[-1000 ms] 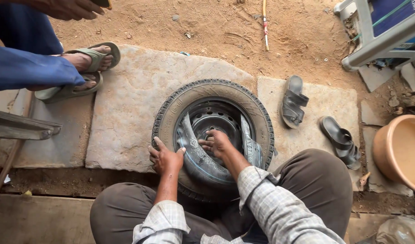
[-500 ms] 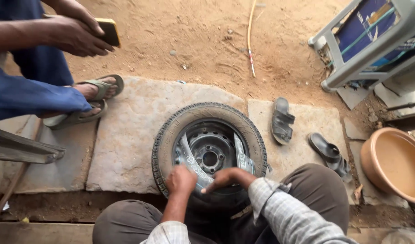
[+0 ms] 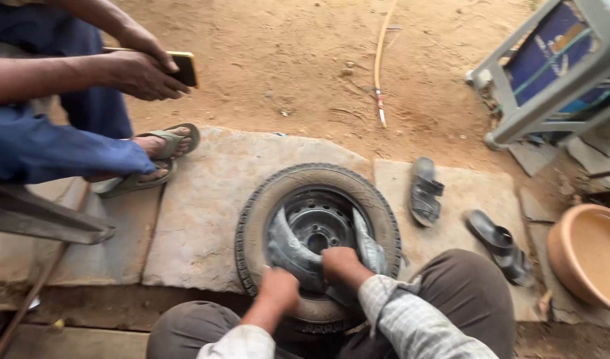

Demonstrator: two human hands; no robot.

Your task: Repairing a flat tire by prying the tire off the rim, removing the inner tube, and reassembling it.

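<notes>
Our left hand [image 3: 278,289] presses, fingers curled, on the tyre [image 3: 251,226]; our right hand [image 3: 340,264] grips the tube [image 3: 286,249] inside it.

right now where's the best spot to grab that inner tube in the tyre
Probably grip the inner tube at its loose grey fold on the rim's left side, coming from above. It bulges clear of the tyre there, while the left hand and right hand cover the near part.

Both hands have moved to the tyre's [image 3: 318,242] lower rim: left hand [image 3: 278,289] and right hand [image 3: 341,264] now gripping the inner tube [image 3: 288,252].
</notes>
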